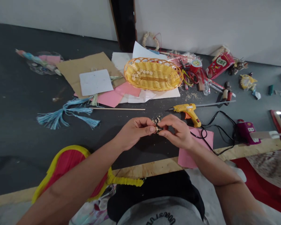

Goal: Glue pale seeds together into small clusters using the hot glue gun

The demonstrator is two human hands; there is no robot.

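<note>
My left hand [142,129] and my right hand [175,130] meet over the dark table, fingertips almost touching. Thumb and forefinger are pinched together on each. Between them is a small cream-coloured piece [157,128], too small to name; the fingers partly hide it. Loose pale bits [157,119] lie on the table just beyond the fingertips. Behind the hands stands a yellow woven basket [164,82], with several small cream flower-like pieces [141,74] in it. A yellow hot glue gun [187,111] lies on its side beyond my right hand.
The glue gun's black cord [216,125] loops to a purple power block [248,132]. Pink paper [206,140] lies under my right forearm. A thin stick [121,109], blue tassels [58,117] and a red-and-yellow fan [69,165] are at left. Brown paper [69,70] lies behind.
</note>
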